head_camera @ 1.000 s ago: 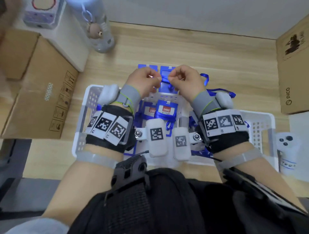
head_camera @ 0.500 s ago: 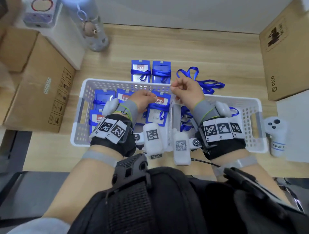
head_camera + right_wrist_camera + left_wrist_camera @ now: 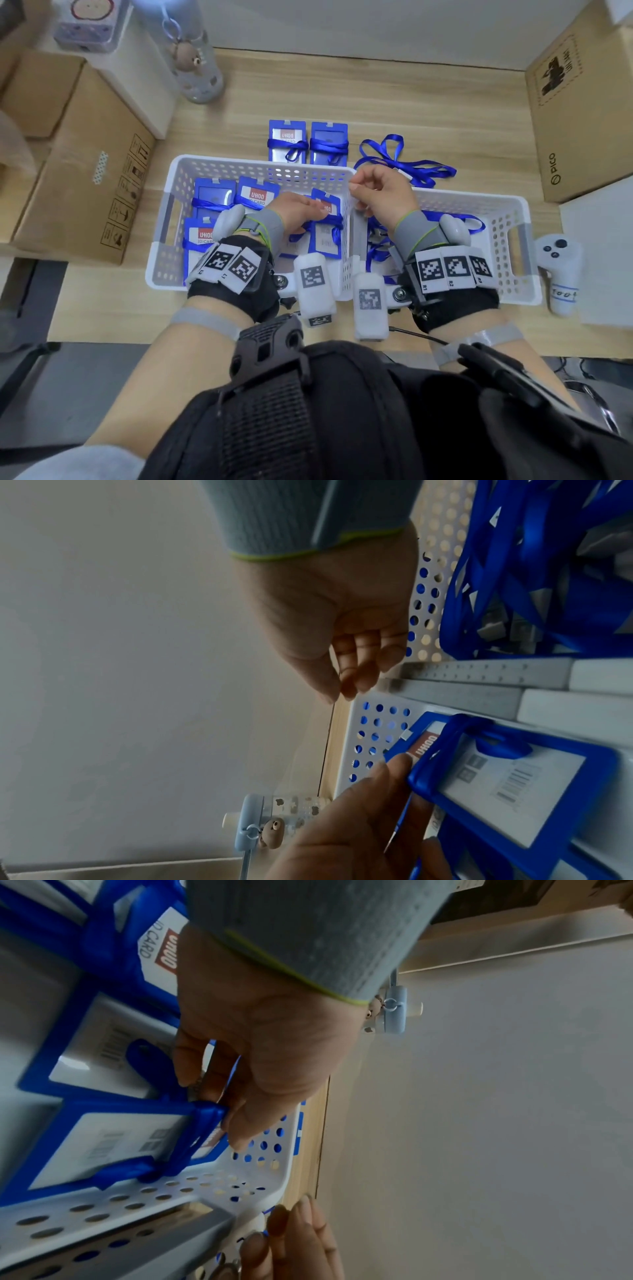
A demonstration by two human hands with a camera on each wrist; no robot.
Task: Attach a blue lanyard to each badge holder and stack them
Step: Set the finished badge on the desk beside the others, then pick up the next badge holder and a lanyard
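The left hand (image 3: 297, 213) is down in the left white basket (image 3: 178, 192), its fingers (image 3: 236, 1129) pinching a blue badge holder (image 3: 325, 226) wrapped in its lanyard, held tilted over the others lying there. The right hand (image 3: 380, 195) hovers just beside it at the basket rim, fingers loosely curled, gripping nothing visible.

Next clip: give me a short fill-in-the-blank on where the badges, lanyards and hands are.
1. The left hand holds a badge holder inside the ____ basket.
2. Beyond that basket, ____ wrapped badge holders lie side by side on the desk.
3. The loose lanyard on the desk is ____ in colour.
4. The right hand hovers where the two ____ meet.

Missing words: left; two; blue; baskets
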